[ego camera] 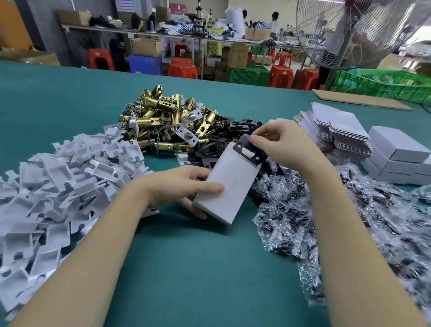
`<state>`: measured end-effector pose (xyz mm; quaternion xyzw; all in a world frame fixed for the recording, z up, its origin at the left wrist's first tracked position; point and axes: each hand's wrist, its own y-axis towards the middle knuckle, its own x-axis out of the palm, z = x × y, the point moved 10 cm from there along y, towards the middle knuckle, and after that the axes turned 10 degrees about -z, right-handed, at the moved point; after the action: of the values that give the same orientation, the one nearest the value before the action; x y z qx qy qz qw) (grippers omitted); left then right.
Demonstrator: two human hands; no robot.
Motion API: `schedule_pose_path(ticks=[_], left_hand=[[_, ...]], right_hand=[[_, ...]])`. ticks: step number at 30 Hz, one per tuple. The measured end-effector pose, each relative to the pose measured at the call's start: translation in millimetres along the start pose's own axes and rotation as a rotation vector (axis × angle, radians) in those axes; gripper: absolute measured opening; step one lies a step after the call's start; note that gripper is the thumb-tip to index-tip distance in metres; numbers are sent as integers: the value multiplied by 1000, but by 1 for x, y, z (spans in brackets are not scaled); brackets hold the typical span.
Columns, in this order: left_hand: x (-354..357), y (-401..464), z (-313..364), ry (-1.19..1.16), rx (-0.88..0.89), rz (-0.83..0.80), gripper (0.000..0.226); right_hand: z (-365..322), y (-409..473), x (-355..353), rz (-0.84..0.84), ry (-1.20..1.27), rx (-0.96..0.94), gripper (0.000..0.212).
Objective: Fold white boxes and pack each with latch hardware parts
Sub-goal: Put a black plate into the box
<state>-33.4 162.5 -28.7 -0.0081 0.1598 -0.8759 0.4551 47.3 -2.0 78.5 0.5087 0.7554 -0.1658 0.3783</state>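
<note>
head view: left grip (pixel 183 186) holds white box (pixel 227 186), right grip (pixel 282 141) pinches black plate (pixel 247 148) at its top.

A single head-worn wide-angle camera is looking forward and down from above the near edge of the green counter (pixel 185 273), with both forearms entering from the bottom edge and the hands (pixel 183 186) sitting close, near the middle of the frame. The lens is bending straight lines toward the edges, and the view is reaching past the counter's far edge into the workshop behind, taking in a standing fan (pixel 358 31) at upper right. No second view is supplied, so no overlap is being reported.
</note>
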Motion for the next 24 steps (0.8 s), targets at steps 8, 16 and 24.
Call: schedule_pose_path(ticks=[8, 16, 24], left_hand=[[8, -1, -3, -17, -1, -61, 38], [7, 0, -3, -40, 1, -73, 49], [8, -1, -3, -47, 15, -81, 48]], right_hand=[[5, 2, 4, -28, 51, -9, 12], [-3, -3, 21, -217, 82, -13, 13], [-9, -10, 33, -373, 114, -1, 12]])
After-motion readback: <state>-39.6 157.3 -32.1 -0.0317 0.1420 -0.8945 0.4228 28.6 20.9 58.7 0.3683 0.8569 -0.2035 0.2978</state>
